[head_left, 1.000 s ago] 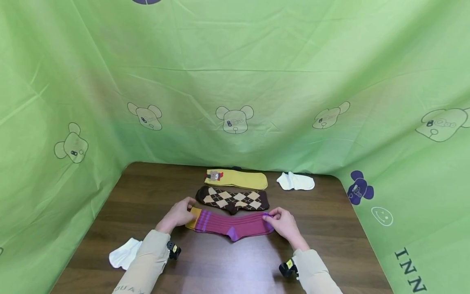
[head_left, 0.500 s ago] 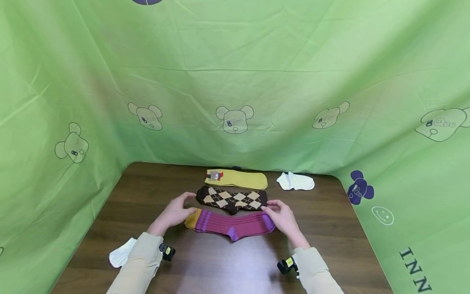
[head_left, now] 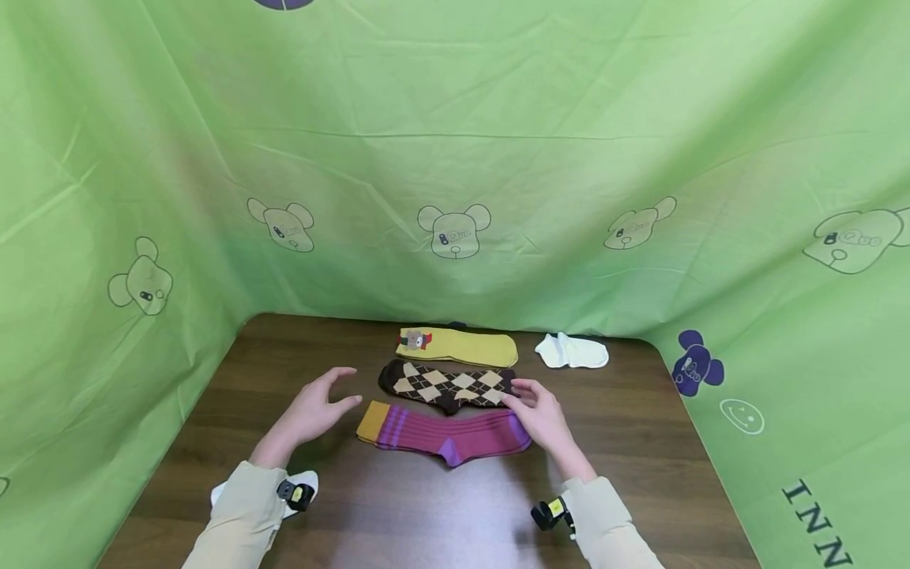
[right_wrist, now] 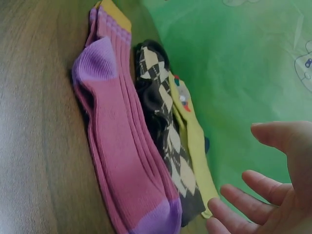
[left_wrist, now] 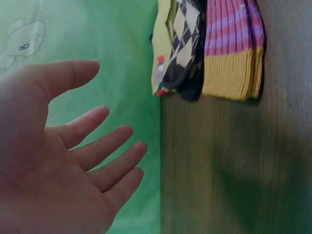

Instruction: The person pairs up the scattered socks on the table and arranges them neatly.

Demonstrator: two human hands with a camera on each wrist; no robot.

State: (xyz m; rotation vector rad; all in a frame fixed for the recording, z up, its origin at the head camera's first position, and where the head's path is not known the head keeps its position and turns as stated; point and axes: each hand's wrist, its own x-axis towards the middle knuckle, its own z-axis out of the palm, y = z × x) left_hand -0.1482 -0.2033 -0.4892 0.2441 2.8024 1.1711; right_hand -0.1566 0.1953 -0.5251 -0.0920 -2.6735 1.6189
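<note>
A pair of magenta socks (head_left: 426, 433) with a mustard cuff and purple heel and toe lies flat, one on the other, at mid-table. Right behind it lies a dark brown argyle pair (head_left: 448, 386), and behind that a yellow pair (head_left: 462, 346) with an animal face by its cuff. My left hand (head_left: 313, 411) hovers left of the mustard cuff, fingers spread and holding nothing; the left wrist view shows its open palm. Near the argyle toe and the magenta toe is my right hand (head_left: 543, 415), its fingers relaxed; in the right wrist view nothing is in it.
White socks (head_left: 572, 351) lie at the back right of the wooden table (head_left: 640, 442). Another white sock (head_left: 307, 480) is partly hidden beneath my left forearm. A green cloth (head_left: 455, 158) with mouse drawings hangs around the back and sides.
Both hands have let go of the magenta pair, which stays in place. My left hand has drawn back to the left; my right hand has risen slightly off the toe.
</note>
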